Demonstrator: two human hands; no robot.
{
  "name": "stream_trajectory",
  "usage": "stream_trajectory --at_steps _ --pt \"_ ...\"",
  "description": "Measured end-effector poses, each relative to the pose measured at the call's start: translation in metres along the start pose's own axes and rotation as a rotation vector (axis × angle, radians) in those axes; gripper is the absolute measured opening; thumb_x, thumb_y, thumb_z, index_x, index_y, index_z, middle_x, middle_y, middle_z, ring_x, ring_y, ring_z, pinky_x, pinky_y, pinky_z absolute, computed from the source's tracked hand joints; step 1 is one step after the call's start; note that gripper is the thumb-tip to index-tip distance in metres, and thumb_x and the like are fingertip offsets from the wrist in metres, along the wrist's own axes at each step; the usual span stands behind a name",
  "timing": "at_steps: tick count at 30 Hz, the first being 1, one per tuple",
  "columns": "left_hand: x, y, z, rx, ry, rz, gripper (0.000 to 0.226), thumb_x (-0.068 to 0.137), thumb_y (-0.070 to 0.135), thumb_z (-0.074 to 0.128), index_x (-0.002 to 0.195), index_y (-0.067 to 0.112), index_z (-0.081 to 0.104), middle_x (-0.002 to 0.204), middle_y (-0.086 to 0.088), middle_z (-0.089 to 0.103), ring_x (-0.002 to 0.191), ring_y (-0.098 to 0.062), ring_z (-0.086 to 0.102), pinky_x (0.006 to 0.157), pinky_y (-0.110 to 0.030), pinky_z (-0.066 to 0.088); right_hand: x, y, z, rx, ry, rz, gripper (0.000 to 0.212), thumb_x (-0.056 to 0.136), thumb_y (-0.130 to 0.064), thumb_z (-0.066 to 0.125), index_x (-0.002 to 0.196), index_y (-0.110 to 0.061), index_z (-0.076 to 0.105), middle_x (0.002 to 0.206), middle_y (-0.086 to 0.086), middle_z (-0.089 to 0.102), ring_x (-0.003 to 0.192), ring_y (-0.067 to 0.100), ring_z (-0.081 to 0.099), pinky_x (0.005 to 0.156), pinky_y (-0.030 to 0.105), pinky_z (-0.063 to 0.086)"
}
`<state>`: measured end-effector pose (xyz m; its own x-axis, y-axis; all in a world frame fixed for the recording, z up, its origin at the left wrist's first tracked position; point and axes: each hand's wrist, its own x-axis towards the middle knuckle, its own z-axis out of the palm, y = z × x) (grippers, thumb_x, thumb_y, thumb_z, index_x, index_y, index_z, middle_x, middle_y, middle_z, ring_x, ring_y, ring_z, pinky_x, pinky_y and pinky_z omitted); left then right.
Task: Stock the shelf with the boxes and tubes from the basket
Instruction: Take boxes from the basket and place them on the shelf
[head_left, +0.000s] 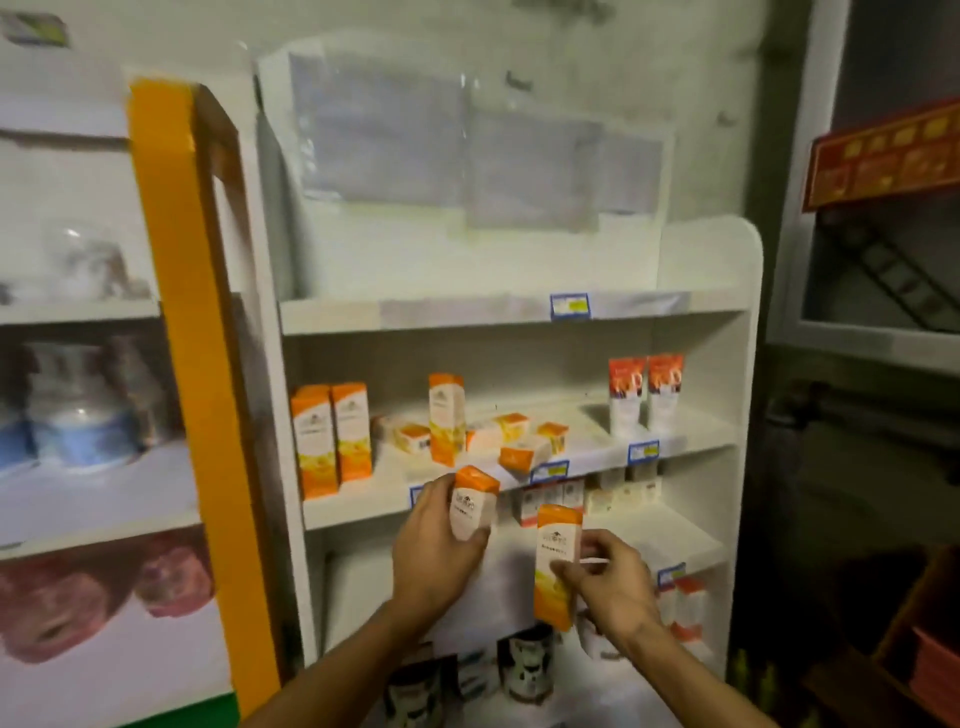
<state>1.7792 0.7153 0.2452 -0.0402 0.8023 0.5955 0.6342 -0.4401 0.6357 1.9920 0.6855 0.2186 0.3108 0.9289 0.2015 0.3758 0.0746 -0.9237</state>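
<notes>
My left hand (434, 551) grips an orange-and-white box (474, 501) just below the front edge of the middle shelf (587, 457). My right hand (610, 582) pinches a taller orange-and-white box (557, 564) upright, lower and to the right. On the middle shelf stand two matching boxes (332, 439) at the left and a third upright box (445, 418) further in. Several small orange-topped boxes (511, 441) lie scattered in the middle. Two red-and-white tubes (644, 392) stand at the right. The basket is out of view.
A white shelf unit (748, 270) fills the centre; its top shelf (467, 312) holds nothing visible. Lower shelves carry small boxes (550, 496) and dark tins (524, 670). An orange-edged rack (182, 312) with blurred goods stands at the left. A dark doorway (883, 467) lies to the right.
</notes>
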Motion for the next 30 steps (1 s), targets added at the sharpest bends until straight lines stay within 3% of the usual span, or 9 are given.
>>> stream_trajectory --at_steps 5,12,16,21,30 --pt "0.047 0.017 -0.044 -0.040 0.113 0.001 0.053 0.079 0.040 0.076 0.123 0.040 0.047 0.115 0.019 0.055 0.103 -0.008 0.060 0.086 -0.029 0.052 0.026 -0.072 0.020 0.106 -0.013 -0.091 0.034 0.074 -0.006 0.083 0.101 -0.017 0.066 0.094 0.001 0.072 0.088 0.015 0.069 0.082 0.039 0.060" --pt "0.104 0.009 -0.059 -0.018 0.127 -0.020 0.059 0.082 0.032 0.079 0.133 0.026 0.051 0.127 0.005 0.059 0.113 -0.012 0.057 0.092 -0.023 0.046 0.062 -0.130 0.052 0.102 0.025 -0.241 0.032 0.081 -0.015 0.079 0.106 -0.026 0.063 0.100 -0.011 0.069 0.091 0.005 0.067 0.078 0.023 0.059" --pt "0.122 -0.007 -0.047 -0.006 0.132 -0.042 0.055 0.086 0.032 0.076 0.134 0.024 0.051 0.127 0.004 0.058 0.115 -0.013 0.057 0.095 -0.024 0.046 0.090 -0.137 0.071 0.034 0.033 -0.238 0.039 0.083 -0.020 0.078 0.118 -0.022 0.061 0.109 -0.007 0.068 0.097 0.008 0.065 0.082 0.024 0.057" --pt "0.134 -0.030 -0.029 -0.038 0.184 -0.163 0.061 0.087 0.027 0.075 0.141 0.023 0.046 0.137 0.001 0.055 0.125 -0.021 0.055 0.103 -0.043 0.051 0.120 -0.125 0.093 -0.066 0.027 -0.241 0.044 0.085 -0.025 0.075 0.126 -0.022 0.058 0.119 -0.003 0.068 0.104 0.013 0.066 0.089 0.036 0.059" --pt "0.147 -0.037 -0.015 -0.014 0.135 -0.194 0.069 0.093 0.021 0.068 0.152 0.019 0.032 0.150 -0.005 0.044 0.139 -0.025 0.043 0.111 -0.039 0.039 0.140 -0.125 0.114 -0.122 -0.009 -0.227 0.048 0.090 -0.014 0.069 0.135 -0.020 0.052 0.130 0.002 0.063 0.116 0.020 0.063 0.092 0.039 0.057"
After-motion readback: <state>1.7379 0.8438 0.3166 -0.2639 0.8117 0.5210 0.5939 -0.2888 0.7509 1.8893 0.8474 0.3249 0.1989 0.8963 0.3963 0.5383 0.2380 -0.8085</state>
